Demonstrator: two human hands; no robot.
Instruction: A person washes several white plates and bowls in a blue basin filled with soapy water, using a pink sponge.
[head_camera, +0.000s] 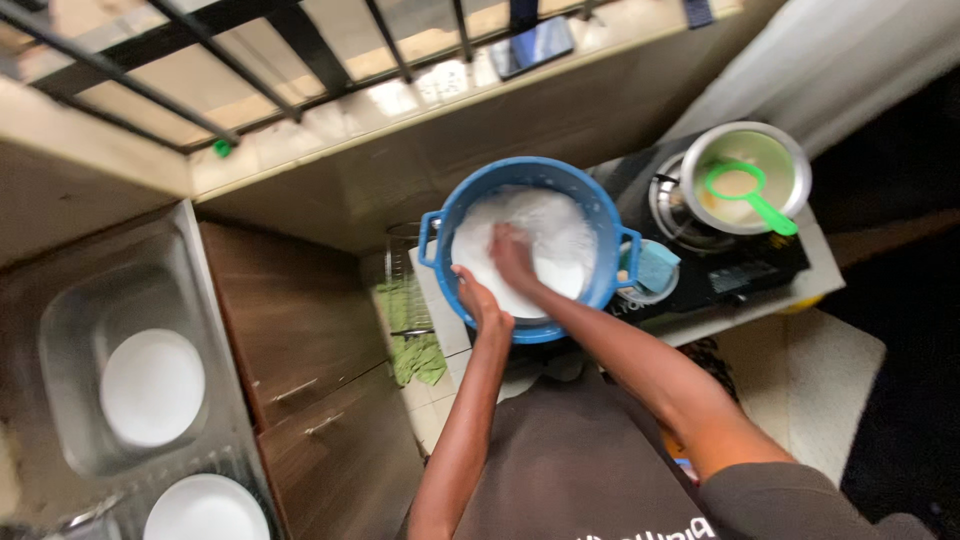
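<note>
Head view: blue basin (600, 215) of white suds sits on counter beside stove. Left hand (478, 298) rests at near rim, apparently steadying; finger spread unclear. Right hand (512, 255) pressed into suds, fingers curled, contents hidden. Green strainer (745, 192) rests in pot (790, 150).

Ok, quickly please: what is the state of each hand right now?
Left hand: at the near rim of the round blue plastic basin; grip cannot be told.
Right hand: inside it, on white foamy contents; cannot be told.
</note>
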